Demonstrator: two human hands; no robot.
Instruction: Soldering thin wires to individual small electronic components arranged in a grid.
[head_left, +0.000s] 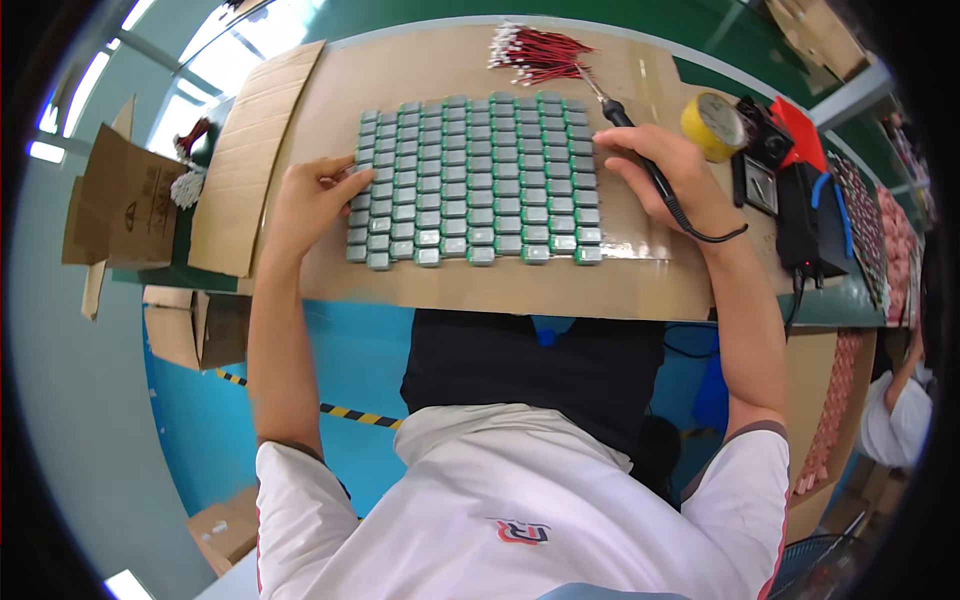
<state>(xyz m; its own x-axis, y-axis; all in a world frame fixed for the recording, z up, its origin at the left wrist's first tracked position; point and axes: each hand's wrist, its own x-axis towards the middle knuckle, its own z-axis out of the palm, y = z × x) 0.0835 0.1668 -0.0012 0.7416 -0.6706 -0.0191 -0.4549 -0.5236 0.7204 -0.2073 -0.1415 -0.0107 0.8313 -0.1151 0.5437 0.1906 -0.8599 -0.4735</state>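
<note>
A wide grid of small grey blocks with green edges [480,180], looking like battery cells, lies on the cardboard-covered table before me. At the grid's left edge is my left hand [312,205], its thumb and forefinger closed in a pinch against the outer blocks; whatever sits between the fingertips is hidden. My right hand [672,178] is beside the grid's right edge with a soldering iron [618,114] lodged in its grip. The iron's metal tip points away, towards a bundle of red and black wires [545,55] with white ends, and its black cord runs back over my wrist.
Right of my hand stand a yellow tape roll [712,126], a small framed box [755,185] and a black soldering station [805,220] with a blue-handled tool. Leaning cardboard [245,165] and an open carton [130,200] are at left. Another person [898,410] is at far right.
</note>
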